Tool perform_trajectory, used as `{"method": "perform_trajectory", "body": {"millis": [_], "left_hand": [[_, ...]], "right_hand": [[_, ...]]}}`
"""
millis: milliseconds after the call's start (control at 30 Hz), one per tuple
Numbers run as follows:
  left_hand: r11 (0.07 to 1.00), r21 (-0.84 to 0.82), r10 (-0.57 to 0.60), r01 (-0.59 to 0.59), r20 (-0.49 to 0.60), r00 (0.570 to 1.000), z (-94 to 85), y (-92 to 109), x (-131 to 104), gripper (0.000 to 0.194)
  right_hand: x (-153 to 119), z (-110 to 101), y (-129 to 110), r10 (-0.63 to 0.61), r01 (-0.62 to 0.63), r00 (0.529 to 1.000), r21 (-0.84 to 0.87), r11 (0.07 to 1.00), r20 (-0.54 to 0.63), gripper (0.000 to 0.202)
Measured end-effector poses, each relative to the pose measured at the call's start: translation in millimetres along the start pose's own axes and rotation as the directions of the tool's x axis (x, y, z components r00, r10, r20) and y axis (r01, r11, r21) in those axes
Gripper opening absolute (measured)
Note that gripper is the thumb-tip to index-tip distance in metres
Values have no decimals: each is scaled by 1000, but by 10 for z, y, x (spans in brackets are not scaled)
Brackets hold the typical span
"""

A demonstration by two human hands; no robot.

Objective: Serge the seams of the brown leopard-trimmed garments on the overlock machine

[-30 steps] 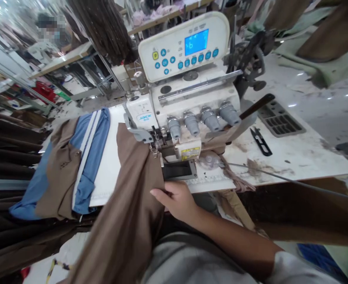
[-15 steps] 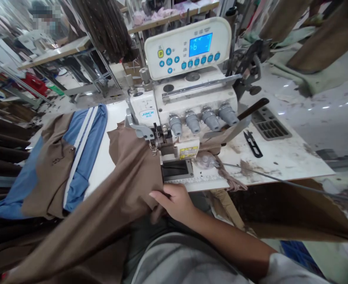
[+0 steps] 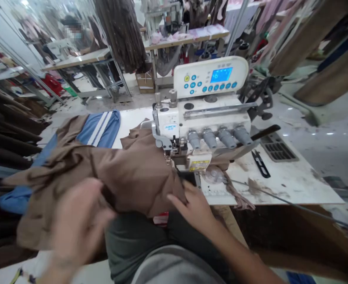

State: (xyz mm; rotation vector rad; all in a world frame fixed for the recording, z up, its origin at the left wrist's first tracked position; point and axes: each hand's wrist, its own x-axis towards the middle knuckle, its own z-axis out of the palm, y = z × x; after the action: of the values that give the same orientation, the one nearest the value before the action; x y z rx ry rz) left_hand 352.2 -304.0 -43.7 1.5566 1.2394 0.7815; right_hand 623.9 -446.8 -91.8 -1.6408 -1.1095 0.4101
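A brown fabric piece (image 3: pixel 138 177) spreads over the front of the white sewing machine (image 3: pixel 174 114), its far edge by the presser foot (image 3: pixel 168 158). My right hand (image 3: pixel 196 205) pinches the fabric's right edge between thumb and fingers, just in front of the needle area. My left hand (image 3: pixel 80 221) is in front of the fabric's left part, smeared by motion; whether its fingers grip the cloth cannot be made out. The rest of the brown cloth lies bunched to the left, over a blue and brown garment (image 3: pixel 101 128) with white stripes.
Black thread snips (image 3: pixel 261 163) and a grey compartment tray (image 3: pixel 280 148) are on the right of the machine table (image 3: pixel 312 185). A cord (image 3: pixel 280 199) crosses the table's right front. Dark garments hang at far left. Across the aisle, a person (image 3: pixel 83 37) sits at another machine.
My left hand has come into view from the lower left. The brown fabric, earlier stretched toward the lower left, now lies bunched over the striped garment. The view has tilted up.
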Motion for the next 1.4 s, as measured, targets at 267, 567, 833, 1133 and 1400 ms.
{"method": "perform_trajectory", "body": {"millis": [267, 567, 833, 1133, 1400], "left_hand": [[980, -196, 7, 33, 202, 979, 617, 341, 353, 68], [852, 261, 484, -454, -61, 873, 814, 387, 694, 26], [81, 274, 764, -958, 600, 236, 1170, 691, 499, 58], [163, 400, 729, -902, 567, 383, 1306, 613, 573, 48], [510, 337, 608, -791, 509, 609, 1296, 780, 996, 39]], "right_hand": [[-56, -84, -227, 62, -118, 988, 423, 899, 143, 37], [144, 224, -63, 134, -129, 991, 296, 946, 2, 49], [109, 94, 4, 3, -28, 995, 247, 969, 103, 44], [31, 170, 30, 41, -38, 999, 277, 960, -5, 43], [-73, 210, 67, 164, -172, 985, 256, 951, 53, 56]]}}
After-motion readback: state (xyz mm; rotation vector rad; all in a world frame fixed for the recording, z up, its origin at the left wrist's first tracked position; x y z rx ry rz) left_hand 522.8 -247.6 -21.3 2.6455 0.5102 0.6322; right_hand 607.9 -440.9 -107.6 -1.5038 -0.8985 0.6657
